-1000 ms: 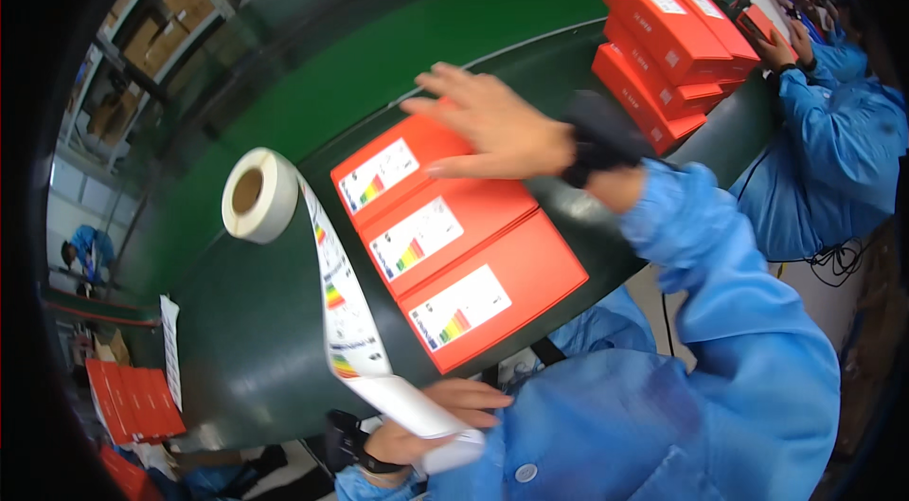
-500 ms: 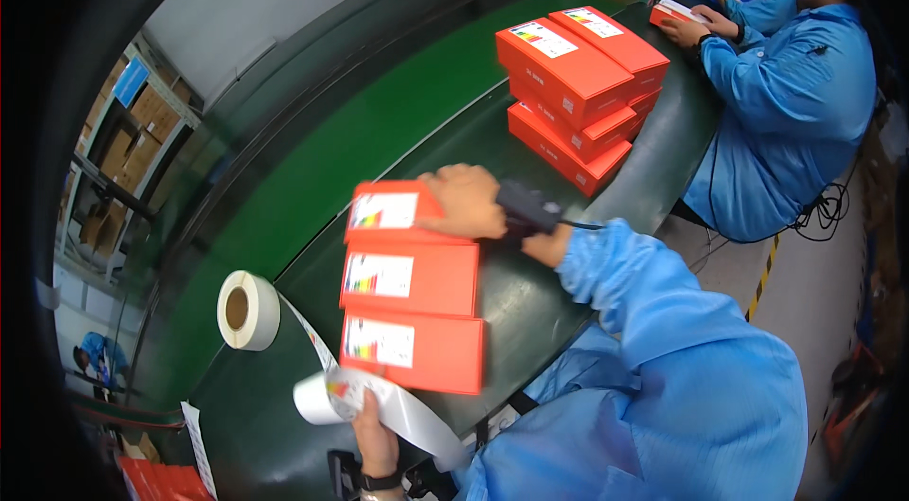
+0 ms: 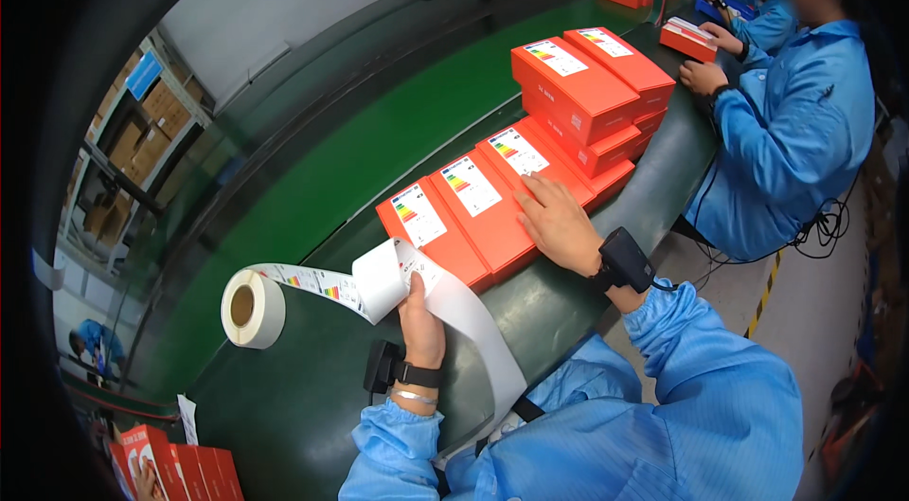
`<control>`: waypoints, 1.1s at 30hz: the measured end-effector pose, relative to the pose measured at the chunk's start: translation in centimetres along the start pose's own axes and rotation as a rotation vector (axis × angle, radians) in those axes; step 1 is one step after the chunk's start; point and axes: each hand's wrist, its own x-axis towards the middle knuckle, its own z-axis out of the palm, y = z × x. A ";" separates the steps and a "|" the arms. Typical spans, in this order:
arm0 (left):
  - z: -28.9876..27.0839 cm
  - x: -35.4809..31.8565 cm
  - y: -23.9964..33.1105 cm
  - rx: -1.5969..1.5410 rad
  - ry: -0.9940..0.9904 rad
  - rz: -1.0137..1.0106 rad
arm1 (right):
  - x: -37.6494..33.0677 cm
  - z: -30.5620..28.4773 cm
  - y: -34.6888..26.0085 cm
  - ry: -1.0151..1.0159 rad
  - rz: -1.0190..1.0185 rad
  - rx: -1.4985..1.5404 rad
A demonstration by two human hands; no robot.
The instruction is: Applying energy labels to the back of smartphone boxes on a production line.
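Note:
My left hand (image 3: 422,331) pinches a strip of printed labels (image 3: 485,335), thumb on top. The strip curls up into a loop there, trails down toward my lap, and runs back to a white label roll (image 3: 269,313) standing on the dark green table. Three flat red boxes lie in a slanting row, each with a white colour-barred label: the left box (image 3: 456,253), the middle box (image 3: 507,234) and the right box (image 3: 566,169). My right hand (image 3: 562,228) rests with fingers stretched out on the right part of this row. The row's far end meets a stack of red boxes (image 3: 587,98).
A green conveyor belt (image 3: 275,217) runs along the table's far side. At the right a co-worker in blue (image 3: 800,132) handles a red box (image 3: 689,42). More red boxes (image 3: 210,471) stand at the lower left, with another person's hand (image 3: 148,482) on them.
The three boxes have slid right and away, up against the stack, with my right hand on them. My left hand has moved up and right with the label strip, pulling it off the table.

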 end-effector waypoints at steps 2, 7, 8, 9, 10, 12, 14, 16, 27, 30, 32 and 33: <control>0.0 -0.2 0.0 -0.017 0.043 -0.023 | -0.5 -0.4 -0.9 0.006 -0.005 0.017; -0.5 -0.3 -0.3 0.057 0.034 -0.002 | -1.3 -1.1 -7.0 -0.157 -0.256 0.013; -0.5 -0.5 0.1 0.047 0.024 -0.028 | -1.5 -0.2 -7.7 -0.157 -0.259 0.023; -0.3 -0.7 0.4 0.050 0.021 -0.028 | -1.5 0.5 -8.2 -0.137 -0.263 0.021; -0.1 -0.9 0.7 0.014 0.011 -0.061 | -1.4 1.1 -8.5 -0.117 -0.266 0.018; 0.4 -1.5 1.3 -0.021 -0.010 -0.096 | -1.3 1.7 -8.7 -0.082 -0.276 -0.069; 0.5 -2.1 1.9 -0.031 0.022 -0.113 | -1.5 2.0 -9.0 -0.015 -0.289 0.044; 0.6 -2.5 2.1 -0.058 0.001 -0.131 | -1.8 1.8 -8.6 0.005 -0.293 0.048; 0.2 -5.6 2.4 0.188 0.134 0.036 | -2.7 2.3 -9.3 0.119 -0.458 0.420; 0.7 -6.4 3.3 0.231 0.175 0.232 | -1.0 1.5 -9.9 0.173 -0.554 0.460; 1.9 -7.0 4.8 0.223 0.132 0.258 | 0.0 -0.6 -9.9 0.168 -0.566 0.422; 2.6 -6.8 5.0 0.227 0.134 0.256 | 0.7 -1.7 -9.5 0.163 -0.613 0.371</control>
